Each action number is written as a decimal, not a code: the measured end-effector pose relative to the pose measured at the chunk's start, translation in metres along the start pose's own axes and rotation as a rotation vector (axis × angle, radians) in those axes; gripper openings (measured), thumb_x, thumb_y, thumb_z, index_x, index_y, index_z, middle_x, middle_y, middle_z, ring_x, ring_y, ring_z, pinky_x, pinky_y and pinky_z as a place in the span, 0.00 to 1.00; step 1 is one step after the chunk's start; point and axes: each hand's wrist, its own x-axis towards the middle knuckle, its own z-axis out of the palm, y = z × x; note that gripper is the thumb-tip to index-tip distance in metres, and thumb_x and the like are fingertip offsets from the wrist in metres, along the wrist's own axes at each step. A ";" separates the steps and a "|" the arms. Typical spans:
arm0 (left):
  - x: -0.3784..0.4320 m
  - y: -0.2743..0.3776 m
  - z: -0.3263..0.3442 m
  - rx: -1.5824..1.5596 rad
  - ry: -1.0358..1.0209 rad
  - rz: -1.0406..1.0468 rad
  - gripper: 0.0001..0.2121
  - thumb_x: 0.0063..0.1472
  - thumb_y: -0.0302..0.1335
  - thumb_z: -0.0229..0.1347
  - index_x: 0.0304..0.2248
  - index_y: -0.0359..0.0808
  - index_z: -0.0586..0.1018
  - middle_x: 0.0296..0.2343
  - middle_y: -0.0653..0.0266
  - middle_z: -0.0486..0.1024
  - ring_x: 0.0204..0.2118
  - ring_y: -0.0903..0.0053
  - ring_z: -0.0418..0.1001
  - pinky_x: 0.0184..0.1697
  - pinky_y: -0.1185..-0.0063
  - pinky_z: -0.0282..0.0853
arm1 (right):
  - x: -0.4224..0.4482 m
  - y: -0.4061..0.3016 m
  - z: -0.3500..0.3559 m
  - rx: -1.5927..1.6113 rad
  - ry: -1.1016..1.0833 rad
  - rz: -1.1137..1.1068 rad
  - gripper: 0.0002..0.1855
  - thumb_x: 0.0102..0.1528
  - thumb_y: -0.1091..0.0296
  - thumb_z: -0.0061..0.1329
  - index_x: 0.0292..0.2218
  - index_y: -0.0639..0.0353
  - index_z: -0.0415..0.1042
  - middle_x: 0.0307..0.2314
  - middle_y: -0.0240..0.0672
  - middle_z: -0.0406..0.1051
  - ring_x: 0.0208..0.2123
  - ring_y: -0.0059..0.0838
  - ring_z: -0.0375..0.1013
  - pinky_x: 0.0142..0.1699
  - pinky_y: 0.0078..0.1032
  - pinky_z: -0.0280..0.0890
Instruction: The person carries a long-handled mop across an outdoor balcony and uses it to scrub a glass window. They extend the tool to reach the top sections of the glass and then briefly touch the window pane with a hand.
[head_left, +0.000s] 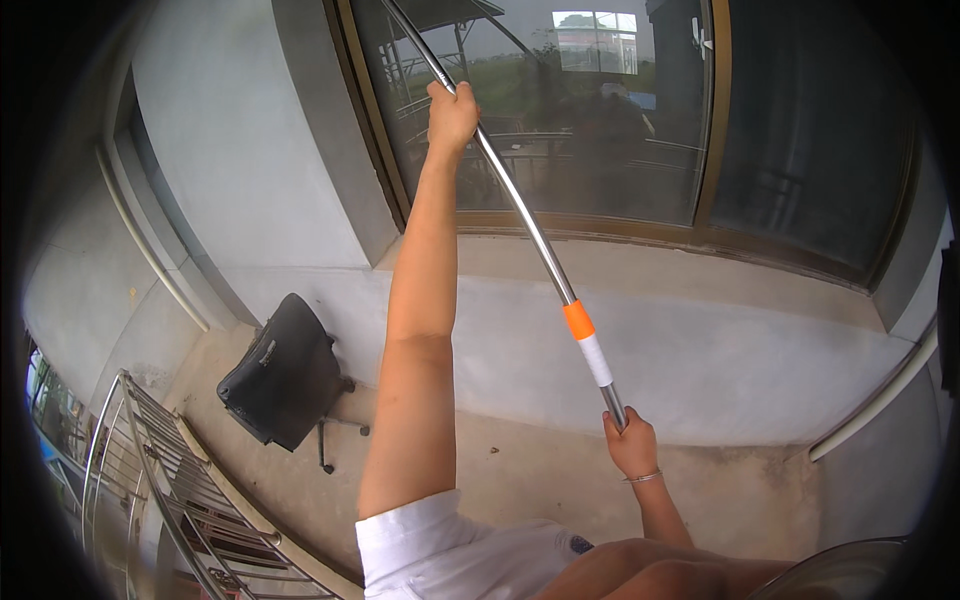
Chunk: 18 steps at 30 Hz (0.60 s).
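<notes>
A long shiny metal pole slants across the view, and its far end runs out at the top edge. High up in front of the window glass, my left hand is closed around the shaft with the arm stretched out. Lower down, my right hand, with a thin bangle at the wrist, grips the pole near its lower end. Just above that hand the pole carries an orange collar and a white sleeve. I cannot tell whether the pole touches the glass.
Below the brown window frame runs a concrete sill. A black office chair stands on the concrete floor at left. Stainless steel railing borders the lower left. Pale pipes run down the left wall and right corner.
</notes>
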 end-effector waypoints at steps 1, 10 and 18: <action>-0.018 -0.002 0.003 -0.036 0.027 0.007 0.15 0.61 0.36 0.42 0.40 0.31 0.62 0.20 0.60 0.74 0.24 0.66 0.74 0.34 0.69 0.67 | -0.007 0.012 0.004 0.009 -0.005 -0.001 0.17 0.53 0.56 0.49 0.24 0.62 0.66 0.15 0.48 0.69 0.20 0.51 0.70 0.25 0.40 0.64; -0.296 -0.090 0.065 -0.228 -0.046 -0.118 0.06 0.66 0.28 0.40 0.35 0.35 0.58 0.13 0.68 0.63 0.14 0.82 0.61 0.19 0.80 0.58 | -0.165 0.218 -0.002 -0.209 -0.149 0.354 0.12 0.48 0.63 0.51 0.20 0.60 0.65 0.15 0.47 0.67 0.21 0.53 0.69 0.26 0.42 0.64; -0.516 -0.097 0.054 -0.483 -0.210 -0.560 0.07 0.65 0.27 0.41 0.34 0.35 0.55 0.14 0.65 0.65 0.14 0.79 0.65 0.17 0.80 0.61 | -0.361 0.366 -0.049 -0.501 -0.268 0.445 0.14 0.45 0.55 0.54 0.20 0.57 0.71 0.16 0.46 0.70 0.22 0.48 0.73 0.26 0.40 0.66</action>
